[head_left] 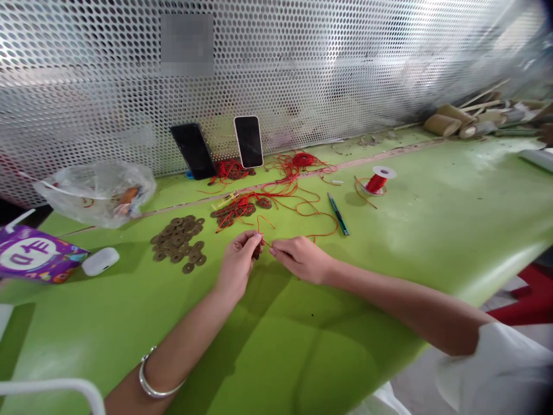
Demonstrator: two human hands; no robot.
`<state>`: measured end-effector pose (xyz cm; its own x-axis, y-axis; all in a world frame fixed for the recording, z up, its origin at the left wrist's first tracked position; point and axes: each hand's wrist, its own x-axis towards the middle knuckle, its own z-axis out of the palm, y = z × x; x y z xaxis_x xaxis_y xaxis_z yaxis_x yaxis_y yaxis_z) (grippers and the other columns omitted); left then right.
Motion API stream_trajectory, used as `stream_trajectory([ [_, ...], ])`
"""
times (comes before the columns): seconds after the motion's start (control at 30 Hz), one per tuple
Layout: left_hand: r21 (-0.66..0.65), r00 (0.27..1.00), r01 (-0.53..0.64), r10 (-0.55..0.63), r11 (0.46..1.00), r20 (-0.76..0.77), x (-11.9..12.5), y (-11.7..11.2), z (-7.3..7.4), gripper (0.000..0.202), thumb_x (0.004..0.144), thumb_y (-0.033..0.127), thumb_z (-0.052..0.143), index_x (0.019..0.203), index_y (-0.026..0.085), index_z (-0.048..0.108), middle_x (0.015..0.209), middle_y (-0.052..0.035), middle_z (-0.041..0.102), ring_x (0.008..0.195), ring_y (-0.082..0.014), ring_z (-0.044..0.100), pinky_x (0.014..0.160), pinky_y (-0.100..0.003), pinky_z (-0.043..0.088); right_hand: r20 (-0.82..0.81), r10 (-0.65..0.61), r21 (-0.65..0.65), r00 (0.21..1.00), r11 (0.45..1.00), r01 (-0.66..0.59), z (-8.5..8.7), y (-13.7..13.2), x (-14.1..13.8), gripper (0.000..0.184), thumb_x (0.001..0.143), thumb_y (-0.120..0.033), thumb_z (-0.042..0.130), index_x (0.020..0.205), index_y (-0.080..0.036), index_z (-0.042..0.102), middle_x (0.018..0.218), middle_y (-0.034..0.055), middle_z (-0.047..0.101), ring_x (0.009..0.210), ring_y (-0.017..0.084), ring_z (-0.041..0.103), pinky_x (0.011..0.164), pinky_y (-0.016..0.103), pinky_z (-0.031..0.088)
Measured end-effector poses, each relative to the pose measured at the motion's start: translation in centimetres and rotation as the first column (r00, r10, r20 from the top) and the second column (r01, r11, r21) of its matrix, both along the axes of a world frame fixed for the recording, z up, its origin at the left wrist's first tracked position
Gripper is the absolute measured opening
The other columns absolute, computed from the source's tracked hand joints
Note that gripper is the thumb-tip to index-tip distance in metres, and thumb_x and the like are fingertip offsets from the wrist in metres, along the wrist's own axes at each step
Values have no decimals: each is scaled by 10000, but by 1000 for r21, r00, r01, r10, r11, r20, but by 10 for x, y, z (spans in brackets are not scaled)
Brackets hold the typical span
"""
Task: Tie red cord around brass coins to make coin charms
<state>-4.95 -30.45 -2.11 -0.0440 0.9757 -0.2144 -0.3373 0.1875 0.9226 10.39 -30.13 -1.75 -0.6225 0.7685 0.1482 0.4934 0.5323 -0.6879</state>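
My left hand [242, 253] is closed, pinching a brown holed coin [257, 252] with red cord on it, partly hidden by the fingers. Opposite it, my right hand [302, 259] grips the red cord [266, 244], which runs short and straight between the two hands. Both hands are above the green table. To the left lies a loose pile of similar brown holed coins [178, 241]. Just beyond my hands, more coins [233, 213] lie tangled with red cords [280, 199].
Two phones, one black [193, 151] and one white-framed [249, 142], lean against the perforated metal panel [276, 69]. A red cord spool [377, 181] and green pen-like tool [338, 214] lie right. A plastic bag [82, 193], purple carton [38, 253] and white case [101, 261] are left.
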Motion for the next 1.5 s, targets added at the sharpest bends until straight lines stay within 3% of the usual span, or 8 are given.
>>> stream_trajectory([
  [0.17, 51, 998, 13, -10, 999, -61, -1, -2, 0, 153, 644, 297, 684, 688, 160, 635, 614, 26, 593, 569, -96, 483, 552, -210, 368, -72, -63, -58, 995, 997, 59, -2, 4, 3, 246, 895, -211, 383, 662, -168, 449, 564, -44, 384, 511, 74, 347, 527, 207, 269],
  [0.23, 67, 997, 36, -31, 997, -77, -2, -3, -2, 164, 679, 319, 647, 744, 169, 654, 666, 9, 618, 622, -119, 522, 589, -228, 398, -143, -126, -120, 982, 987, 109, -5, 7, 4, 165, 887, -241, 412, 839, -163, 548, 645, -26, 487, 524, 76, 394, 529, 204, 305],
  [0.33, 96, 989, 111, -100, 989, -108, -2, -4, -6, 167, 688, 286, 637, 815, 181, 664, 747, -2, 638, 691, -134, 553, 647, -245, 431, -296, -196, -282, 935, 953, 111, -9, 13, 6, 284, 869, -289, 443, 1107, -167, 537, 815, 14, 581, 540, 82, 469, 515, 208, 358],
  [0.53, 127, 976, 167, -146, 978, -162, 0, -6, -5, 172, 680, 229, 662, 838, 165, 645, 739, 13, 618, 659, -101, 536, 637, -221, 434, -423, -301, -482, 855, 874, 69, -14, 19, 5, 261, 800, -360, 549, 908, -132, 613, 717, 23, 598, 549, 96, 500, 518, 220, 400],
  [0.7, 137, 968, 160, -129, 978, -214, 0, -6, -2, 184, 693, 230, 663, 856, 161, 613, 730, 12, 610, 639, -99, 533, 614, -219, 432, -471, -292, -483, 832, 875, 34, -15, 18, 4, 233, 779, -375, 589, 791, -142, 583, 676, -1, 563, 563, 89, 497, 544, 220, 400],
  [0.9, 147, 953, 189, -146, 971, -267, 0, -7, -1, 230, 697, 239, 663, 896, 168, 571, 789, 3, 617, 693, -112, 561, 629, -220, 443, -476, -286, -491, 832, 871, 18, -16, 18, 3, 217, 782, -341, 580, 876, -145, 579, 742, 5, 587, 572, 84, 506, 536, 214, 399],
  [1.27, 277, 881, 198, -47, 940, -472, -3, -7, -8, 212, 762, 216, 630, 949, 188, 535, 873, -15, 606, 781, -128, 572, 712, -239, 448, -437, -288, -414, 852, 905, 94, -17, 23, 6, 177, 787, -318, 581, 791, -142, 604, 711, 9, 605, 624, 102, 541, 602, 229, 431],
  [1.5, 288, 875, 196, -35, 937, -482, -4, -8, -9, 187, 783, 234, 613, 948, 192, 534, 886, -19, 598, 799, -136, 573, 713, -242, 452, -455, -247, -443, 856, 896, 23, -16, 22, 7, 181, 781, -311, 589, 841, -141, 595, 769, 23, 619, 628, 98, 559, 601, 225, 454],
])
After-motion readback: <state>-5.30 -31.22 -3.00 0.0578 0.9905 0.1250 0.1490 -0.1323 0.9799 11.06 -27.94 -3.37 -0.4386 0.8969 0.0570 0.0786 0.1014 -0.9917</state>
